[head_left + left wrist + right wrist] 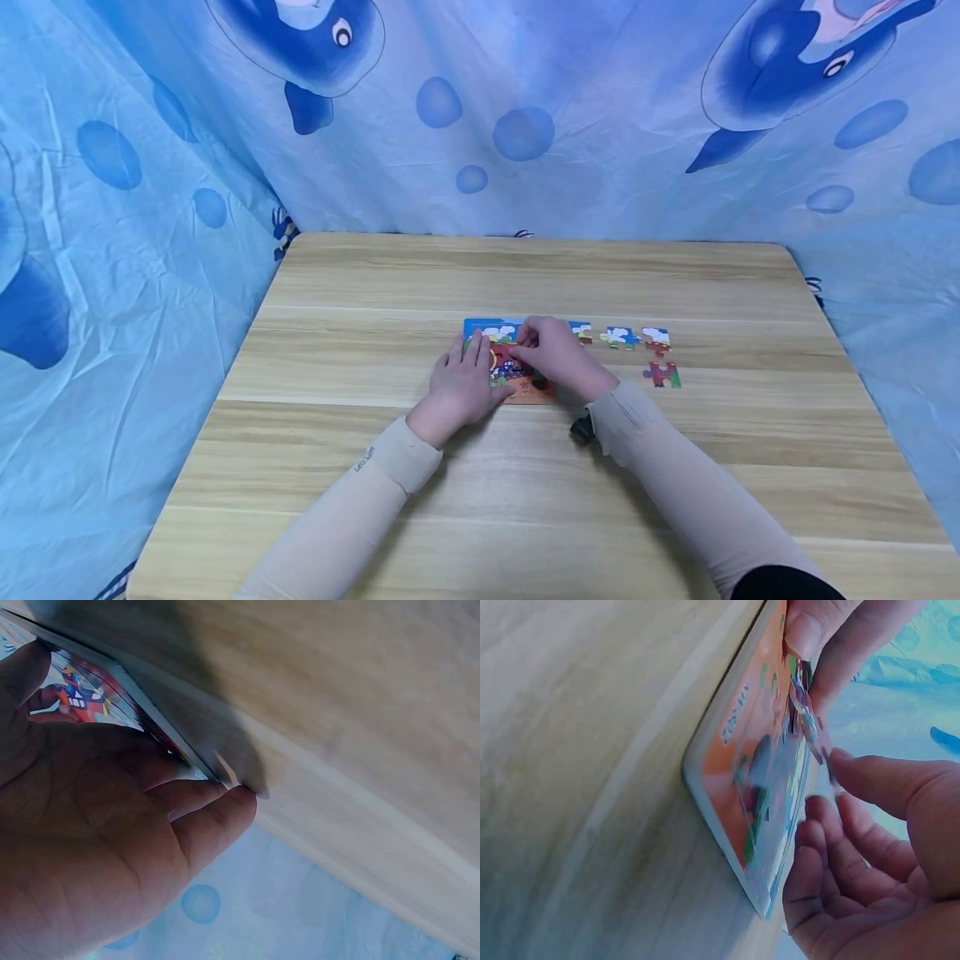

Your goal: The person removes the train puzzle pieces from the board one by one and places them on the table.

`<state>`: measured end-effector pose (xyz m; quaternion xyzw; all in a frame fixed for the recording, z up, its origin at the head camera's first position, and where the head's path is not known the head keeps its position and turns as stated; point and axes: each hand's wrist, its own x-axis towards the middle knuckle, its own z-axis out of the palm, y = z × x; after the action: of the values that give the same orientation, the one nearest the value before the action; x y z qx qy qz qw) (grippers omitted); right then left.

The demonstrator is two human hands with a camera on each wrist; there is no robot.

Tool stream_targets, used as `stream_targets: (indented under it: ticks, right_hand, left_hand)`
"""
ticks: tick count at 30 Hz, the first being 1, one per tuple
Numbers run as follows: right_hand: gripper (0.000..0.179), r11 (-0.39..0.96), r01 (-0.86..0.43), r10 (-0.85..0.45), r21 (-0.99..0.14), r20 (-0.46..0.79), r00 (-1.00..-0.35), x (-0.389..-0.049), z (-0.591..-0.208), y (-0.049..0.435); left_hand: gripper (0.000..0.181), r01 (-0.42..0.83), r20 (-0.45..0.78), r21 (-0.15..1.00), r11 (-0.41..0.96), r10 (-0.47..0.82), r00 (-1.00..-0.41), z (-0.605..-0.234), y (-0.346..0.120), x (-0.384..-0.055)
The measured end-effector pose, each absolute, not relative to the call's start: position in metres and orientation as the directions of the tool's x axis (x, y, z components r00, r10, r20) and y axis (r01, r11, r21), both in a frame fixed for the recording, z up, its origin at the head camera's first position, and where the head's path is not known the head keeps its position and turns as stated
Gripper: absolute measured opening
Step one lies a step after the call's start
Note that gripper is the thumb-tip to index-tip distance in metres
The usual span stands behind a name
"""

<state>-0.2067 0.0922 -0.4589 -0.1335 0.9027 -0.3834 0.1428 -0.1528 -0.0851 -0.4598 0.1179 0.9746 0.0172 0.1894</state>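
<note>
A jigsaw puzzle board (pixel 534 398) with an orange lower border and a blue sky strip lies flat on the table. My left hand (pixel 462 385) rests over its left side, fingers spread fairly straight; in the left wrist view fingertips touch the board's edge (pixel 139 696). Over the board's middle, my right hand (pixel 561 357) pinches a puzzle piece (pixel 810 724). The right wrist view shows this piece tilted up from the picture, with the thumb at its edge and the other fingers curled. The left thumb lies on the orange border nearby.
To the right of the board lie loose puzzle pieces: a blue cloud piece (pixel 621 337), a cloud-and-red piece (pixel 657 339) and a red-and-green piece (pixel 663 374). The wooden table (pixel 480 517) is backed by a blue dolphin-print curtain (pixel 615 200).
</note>
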Motion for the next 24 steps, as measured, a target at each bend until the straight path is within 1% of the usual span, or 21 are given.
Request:
stream_targets:
  ticks: [5, 12, 24]
  right_hand:
    - [0.012, 0.655, -0.137, -0.348, -0.743, -0.135, -0.928, -0.207, -0.46, 0.091]
    - [0.014, 0.603, -0.108, -0.338, -0.79, -0.131, -0.932, -0.209, -0.465, 0.096]
    - [0.01, 0.547, -0.067, -0.307, -0.834, -0.125, -0.943, -0.208, -0.467, 0.123]
  left_hand:
    - [0.097, 0.225, -0.364, 0.083, 0.971, 0.239, -0.9, -0.459, -0.085, -0.153]
    - [0.097, 0.225, -0.357, 0.091, 0.97, 0.243, -0.902, -0.459, -0.086, -0.152]
    - [0.098, 0.228, -0.358, 0.093, 0.969, 0.246, -0.901, -0.461, -0.086, -0.153]
